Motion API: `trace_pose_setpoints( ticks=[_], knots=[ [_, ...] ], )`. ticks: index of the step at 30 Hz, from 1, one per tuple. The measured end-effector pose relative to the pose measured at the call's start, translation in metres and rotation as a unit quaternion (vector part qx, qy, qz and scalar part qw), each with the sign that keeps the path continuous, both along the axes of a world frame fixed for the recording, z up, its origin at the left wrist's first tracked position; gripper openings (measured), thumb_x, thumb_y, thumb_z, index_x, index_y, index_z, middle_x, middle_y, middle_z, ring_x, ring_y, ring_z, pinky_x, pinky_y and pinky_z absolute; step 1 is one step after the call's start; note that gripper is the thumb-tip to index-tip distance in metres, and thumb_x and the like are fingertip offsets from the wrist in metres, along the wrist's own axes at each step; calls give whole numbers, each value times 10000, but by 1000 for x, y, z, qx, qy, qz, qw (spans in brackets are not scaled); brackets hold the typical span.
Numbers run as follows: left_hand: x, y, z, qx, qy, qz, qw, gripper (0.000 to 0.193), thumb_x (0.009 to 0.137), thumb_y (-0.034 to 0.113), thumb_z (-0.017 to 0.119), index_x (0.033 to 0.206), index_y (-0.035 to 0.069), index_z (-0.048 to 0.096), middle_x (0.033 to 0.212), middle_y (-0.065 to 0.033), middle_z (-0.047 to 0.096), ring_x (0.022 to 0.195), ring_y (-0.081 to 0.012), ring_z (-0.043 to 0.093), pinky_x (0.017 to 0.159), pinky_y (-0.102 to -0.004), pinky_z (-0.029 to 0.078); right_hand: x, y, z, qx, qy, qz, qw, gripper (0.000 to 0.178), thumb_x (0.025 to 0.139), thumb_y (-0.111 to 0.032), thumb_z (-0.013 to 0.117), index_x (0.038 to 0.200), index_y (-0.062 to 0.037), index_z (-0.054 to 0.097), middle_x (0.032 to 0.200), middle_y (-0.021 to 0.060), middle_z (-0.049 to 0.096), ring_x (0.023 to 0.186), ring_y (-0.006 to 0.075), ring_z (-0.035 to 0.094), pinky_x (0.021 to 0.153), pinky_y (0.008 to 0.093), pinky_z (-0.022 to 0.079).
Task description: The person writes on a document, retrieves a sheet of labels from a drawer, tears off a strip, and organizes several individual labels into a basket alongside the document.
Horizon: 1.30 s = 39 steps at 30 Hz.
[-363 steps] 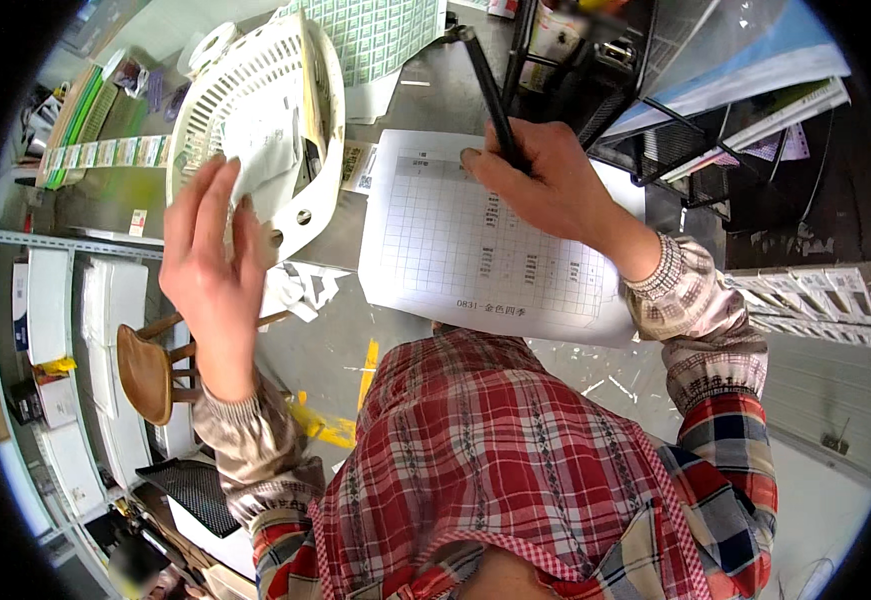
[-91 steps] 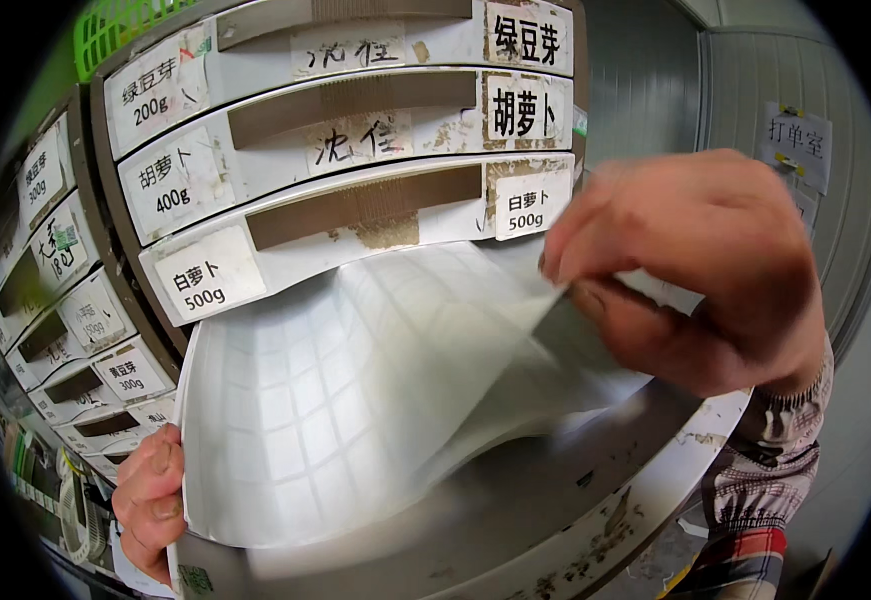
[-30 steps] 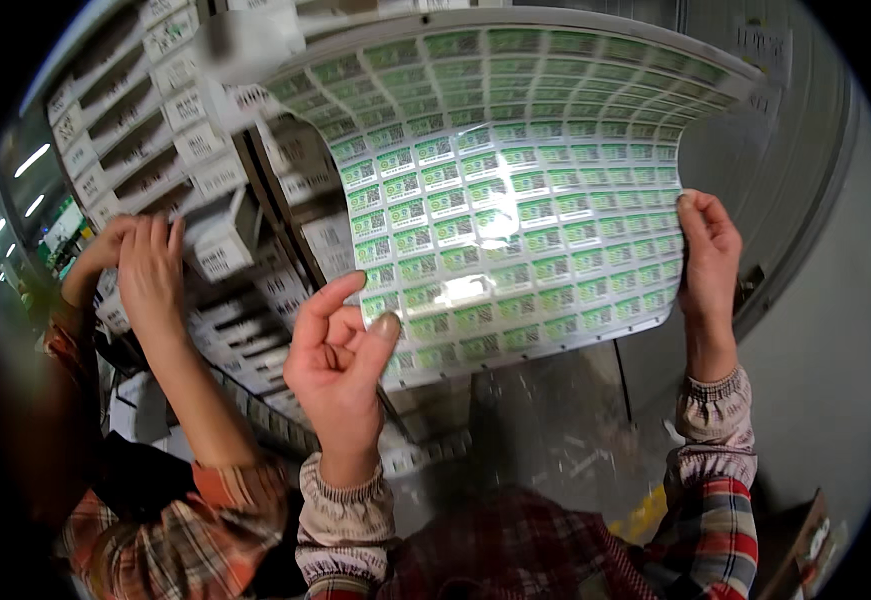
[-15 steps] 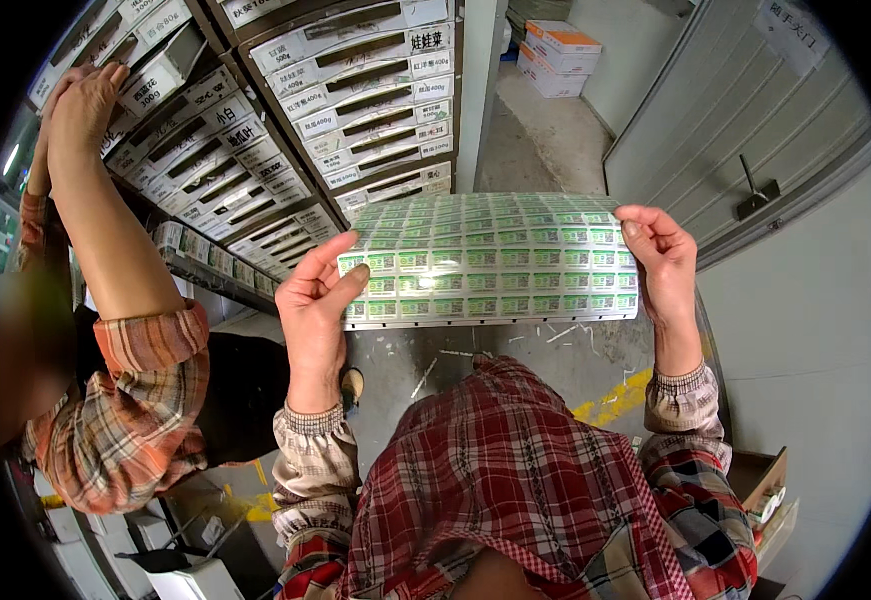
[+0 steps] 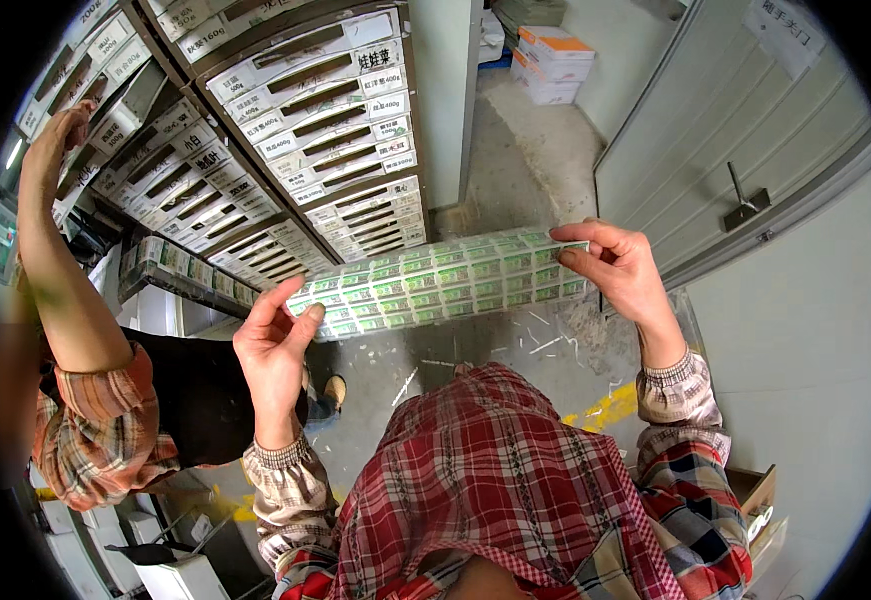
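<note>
A sheet of green-and-white printed labels (image 5: 445, 285) is stretched between my two hands in front of my body. It is tilted, with its right end higher, and shows several rows of small labels. My left hand (image 5: 273, 345) pinches the left end between thumb and fingers. At the opposite end, my right hand (image 5: 620, 275) grips the upper right corner, thumb beneath and fingers over the edge. The sheet bows and looks narrow from this angle.
Racks of labelled white drawers (image 5: 320, 110) stand ahead and to the left. A person's arm (image 5: 65, 240) reaches to the left rack. White-and-orange boxes (image 5: 552, 65) sit beyond a doorway. A grey door (image 5: 755, 120) with a handle is right. Paper scraps (image 5: 547, 346) litter the floor.
The label sheet has moved left and tipped, its left end lower, so less of its face shows. Both hands moved left with it. The other person's arm has shifted left.
</note>
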State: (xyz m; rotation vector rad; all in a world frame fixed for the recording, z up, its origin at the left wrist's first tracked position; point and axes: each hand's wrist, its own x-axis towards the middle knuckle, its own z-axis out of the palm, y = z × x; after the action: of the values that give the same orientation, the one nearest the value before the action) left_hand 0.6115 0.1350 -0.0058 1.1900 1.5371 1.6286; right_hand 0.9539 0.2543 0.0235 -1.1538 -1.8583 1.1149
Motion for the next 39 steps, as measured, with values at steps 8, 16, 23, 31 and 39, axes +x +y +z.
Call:
trace_pose_setpoints(
  ticks=[8,16,23,31,39],
  knots=[
    [-4,-2,36,-23,372,-75,925,187,713,46,747,873,7,660,913,-98,599,854,-235,582,772,-326,462,-3,25,4,277,-2,113,954,127,812,-26,662,937,-8,645,761,25,575,685,154,549,620,281,439],
    [79,44,28,85,382,-197,899,101,834,115,645,804,28,603,693,-124,587,610,-307,604,511,-374,461,-64,22,23,233,-32,307,922,74,850,-63,640,902,-13,624,807,88,628,680,243,591,602,314,453],
    [18,12,25,-32,349,-171,921,175,861,109,651,743,-13,609,554,-127,483,450,-204,500,449,-339,389,-37,69,68,173,-76,243,951,99,828,-76,670,885,4,671,785,80,678,672,164,624,632,267,484],
    [6,18,36,10,389,-196,900,518,758,329,744,1152,23,603,961,-171,677,841,-304,682,732,-363,542,-100,67,85,245,-97,404,876,91,813,-81,669,862,-5,664,798,101,668,694,213,641,636,303,496],
    [17,7,16,-45,126,-118,984,180,926,173,570,924,14,654,579,-123,546,488,-182,520,497,-326,438,-117,16,65,139,-12,177,974,278,755,-39,752,998,21,631,797,47,647,707,103,607,638,241,499]
  ],
)
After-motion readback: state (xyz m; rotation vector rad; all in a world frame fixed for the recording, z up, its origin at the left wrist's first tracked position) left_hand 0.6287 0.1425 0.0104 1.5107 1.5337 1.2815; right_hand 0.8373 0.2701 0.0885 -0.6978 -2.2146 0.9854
